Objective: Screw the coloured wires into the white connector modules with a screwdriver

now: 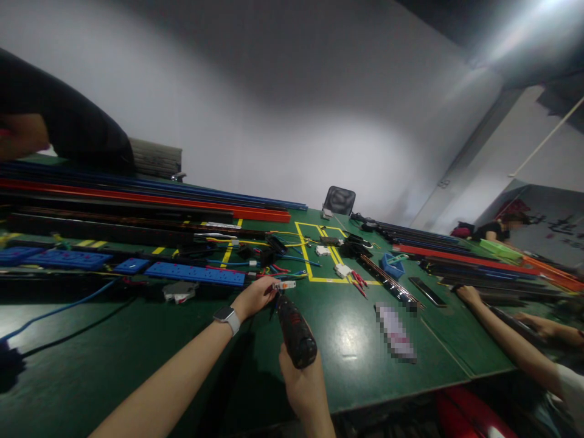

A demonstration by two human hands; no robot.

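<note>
My left hand (259, 295), with a watch on its wrist, pinches a small white part with an orange switch (286, 285) near the middle of the green table. My right hand (298, 380) is wrapped round a black power drill (296, 333). The drill's front end points away from me and meets or nearly meets the white part; the exact contact is too small to tell. Just left of my left hand lies a blue socket strip (196, 274), with coloured wires (283, 271) at its end.
Long red rails (182, 202) lie across the back left. A blue bin (393, 266), a black phone (427, 291) and a white connector (343, 270) are to the right. Another person's arm (506, 334) reaches in at the right; a dark sleeve (77, 121) shows at upper left.
</note>
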